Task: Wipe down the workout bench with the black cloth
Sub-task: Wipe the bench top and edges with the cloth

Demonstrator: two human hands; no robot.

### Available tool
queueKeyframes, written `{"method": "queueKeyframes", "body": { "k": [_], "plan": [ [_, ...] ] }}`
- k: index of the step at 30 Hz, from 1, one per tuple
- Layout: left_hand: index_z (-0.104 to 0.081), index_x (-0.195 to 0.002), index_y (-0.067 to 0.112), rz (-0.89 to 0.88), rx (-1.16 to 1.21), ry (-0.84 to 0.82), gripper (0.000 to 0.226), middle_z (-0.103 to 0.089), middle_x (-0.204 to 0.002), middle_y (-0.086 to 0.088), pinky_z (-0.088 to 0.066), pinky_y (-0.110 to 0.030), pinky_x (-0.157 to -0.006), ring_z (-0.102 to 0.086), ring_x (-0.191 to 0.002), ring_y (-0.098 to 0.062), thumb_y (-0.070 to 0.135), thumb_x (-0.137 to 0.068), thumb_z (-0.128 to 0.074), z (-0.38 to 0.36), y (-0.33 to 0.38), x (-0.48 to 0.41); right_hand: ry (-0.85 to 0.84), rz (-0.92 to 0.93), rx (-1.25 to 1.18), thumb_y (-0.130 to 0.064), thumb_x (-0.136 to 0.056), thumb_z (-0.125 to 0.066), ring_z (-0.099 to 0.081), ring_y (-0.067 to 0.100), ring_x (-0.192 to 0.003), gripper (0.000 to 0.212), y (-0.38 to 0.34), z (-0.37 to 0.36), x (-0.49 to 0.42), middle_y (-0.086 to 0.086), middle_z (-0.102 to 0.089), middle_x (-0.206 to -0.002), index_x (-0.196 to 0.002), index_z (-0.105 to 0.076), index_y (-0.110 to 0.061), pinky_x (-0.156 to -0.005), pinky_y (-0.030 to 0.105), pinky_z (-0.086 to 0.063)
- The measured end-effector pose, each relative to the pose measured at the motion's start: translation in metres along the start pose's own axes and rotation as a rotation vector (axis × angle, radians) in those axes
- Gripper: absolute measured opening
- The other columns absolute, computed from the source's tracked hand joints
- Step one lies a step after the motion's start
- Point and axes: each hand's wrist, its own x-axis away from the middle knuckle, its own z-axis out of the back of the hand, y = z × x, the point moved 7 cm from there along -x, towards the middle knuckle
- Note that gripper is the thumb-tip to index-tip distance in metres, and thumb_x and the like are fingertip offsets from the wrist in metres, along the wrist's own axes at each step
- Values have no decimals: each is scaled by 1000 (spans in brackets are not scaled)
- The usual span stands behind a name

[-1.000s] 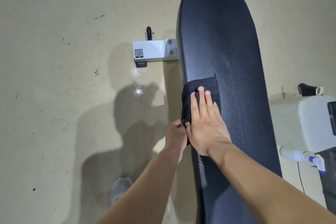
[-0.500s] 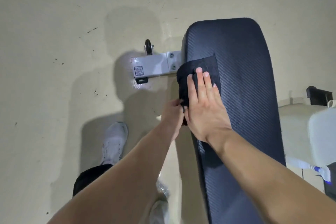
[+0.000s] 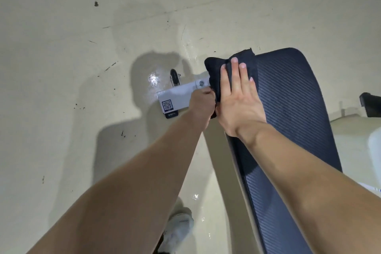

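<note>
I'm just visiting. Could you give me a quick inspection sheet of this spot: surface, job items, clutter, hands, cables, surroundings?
Surface: workout bench, dark ribbed pad; the cloth sits at its far left corner.
Job's things: black cloth, bunched and draped over the pad's edge.
Clutter: nothing seen.
Hands: right hand flat, pressing the cloth onto the pad; left hand grips the cloth's hanging part beside the bench.
Cables: nothing seen.
Surroundings: pale scuffed floor with shiny spots; white base bar with a QR sticker and a small wheel; a shoe; a white object at right.
</note>
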Motion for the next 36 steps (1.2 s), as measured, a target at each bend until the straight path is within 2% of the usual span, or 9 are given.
{"method": "queueKeyframes", "body": {
  "k": [5, 10, 14, 18, 20, 24, 27, 31, 36],
  "plan": [
    [-71, -75, 16, 20, 66, -32, 32, -65, -68, -1, -46, -24, -60, -53, -59, -16, 6, -98, -51, -2, -27, 22, 66, -58, -3, -14, -95, -32, 25, 31, -150, 84, 0, -12, 28, 14, 35, -159, -149, 31, -9, -124, 44, 3],
    [-71, -92, 10, 135, -28, -56, 26, -56, -61, 5, -33, -24, -53, -45, -54, -12, 22, -91, -48, -6, -98, 68, -15, -65, 1, -18, -87, -8, 26, 32, -149, 74, 9, -43, 99, 16, 37, -157, -146, 36, -7, -125, 46, 0],
    [-75, -94, 16, 109, -148, -139, 29, -77, -94, -6, -56, -37, -81, -70, -88, -28, 15, -82, -49, -11, -124, 84, -33, -39, 9, -14, -88, -15, 25, 33, -149, 77, 16, -61, 128, 16, 37, -157, -145, 35, -7, -125, 46, -2],
    [-56, -68, 13, 167, -252, -62, 25, -57, -67, -3, -42, -20, -53, -51, -60, -20, 3, -89, -47, -5, -81, 80, -46, 13, 9, -7, -85, -6, 30, 35, -147, 71, 12, -47, 103, 16, 43, -152, -138, 42, -8, -124, 46, 4],
    [-60, -71, 14, 149, -261, -17, 28, -61, -72, -6, -46, -22, -60, -56, -64, -22, 4, -94, -48, -4, -62, 60, -32, 54, 6, -4, -77, 11, 31, 35, -146, 68, 8, -36, 77, 17, 43, -153, -137, 42, -9, -123, 46, 6],
    [-65, -75, 17, 175, -231, 13, 25, -67, -72, -4, -47, -24, -52, -62, -63, -21, 15, -96, -51, -3, -25, 35, 20, 78, 51, -26, -100, -28, 29, 34, -147, 80, -5, -14, 30, 15, 47, -151, -145, 35, -10, -123, 45, 7],
    [-66, -68, 15, 182, -156, 17, 30, -66, -67, -2, -49, -30, -63, -61, -66, -23, 9, -94, -53, -1, 6, 16, 21, 88, 50, -23, -100, -33, 19, 33, -151, 71, -7, 5, -4, 16, 26, -162, -158, 5, -11, -123, 44, 3],
    [-60, -56, 19, 148, -183, -63, 42, -55, -50, 7, -40, -22, -49, -47, -50, -15, 1, -92, -49, -5, 39, -7, 61, 124, -70, -26, -88, -52, -33, 37, -142, 50, 6, 31, -41, 19, -52, -138, -134, -53, -6, -122, 48, -16],
    [-38, -44, 21, 53, -455, -57, 38, -31, -47, 9, -20, -27, -51, -26, -54, -18, 5, -79, -45, -17, 79, -29, 5, 74, -79, -53, -85, -50, -56, 34, -104, 50, 39, 50, -64, 10, -62, -99, -104, -63, -8, -118, 55, -25]
  ]
}}
